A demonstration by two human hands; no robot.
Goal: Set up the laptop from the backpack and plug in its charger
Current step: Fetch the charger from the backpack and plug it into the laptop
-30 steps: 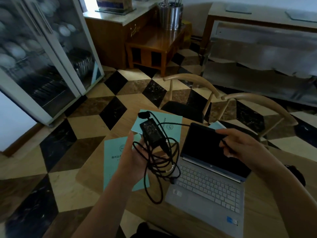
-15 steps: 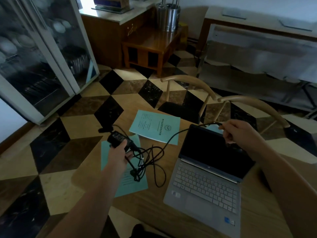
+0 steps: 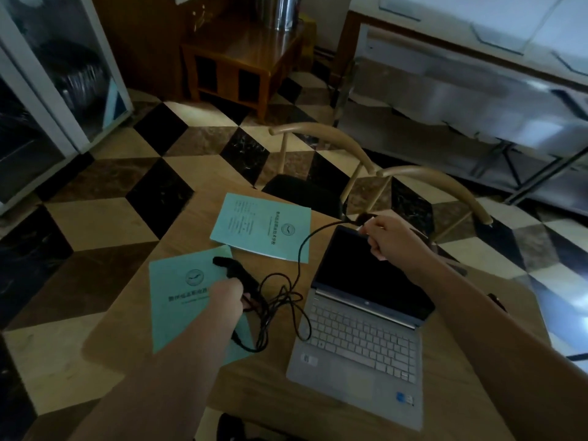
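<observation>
An open silver laptop [image 3: 359,342] with a dark screen stands on the wooden table [image 3: 286,396]. My left hand [image 3: 227,292] grips the black charger brick [image 3: 241,276], which lies low over a teal booklet left of the laptop. Its black cable [image 3: 288,300] lies in loose coils between the brick and the laptop. My right hand [image 3: 386,235] pinches the cable's far end above the top edge of the laptop's screen. The plug tip is hidden in my fingers.
Two teal booklets [image 3: 264,227] [image 3: 181,291] lie on the table's left part. Two wooden chairs [image 3: 331,141] [image 3: 439,186] stand behind the table. A glass cabinet [image 3: 47,74] is far left, a wooden side table [image 3: 241,58] at the back, a steel counter [image 3: 461,100] right.
My left hand has lowered the charger brick from chest height down to the teal booklet. My right hand has drawn the cable end up and back, above the screen's top edge.
</observation>
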